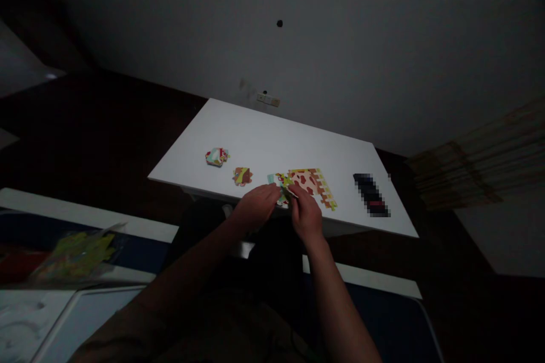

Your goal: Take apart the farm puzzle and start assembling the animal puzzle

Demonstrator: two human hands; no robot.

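Black, blurred object (pixel 372 195) lies right of the puzzle (pixel 305 180) the right hand (pixel 307 214) overlaps.

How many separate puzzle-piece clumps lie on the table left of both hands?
2: the mint-and-red clump farther left and the brown-and-yellow clump nearer the left hand. Some pieces underneath may be hidden.

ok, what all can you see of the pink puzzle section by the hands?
The pink puzzle section lies flat on the white table, near its front edge. It looks like printed card: pale pink with dark red blotches, yellow along the far edge, and knobbed brown-and-yellow pieces down the right side. The right hand overlaps its near left part in view; contact is unclear. A teal-and-green patch sits at its left; I can't tell whether they're joined.
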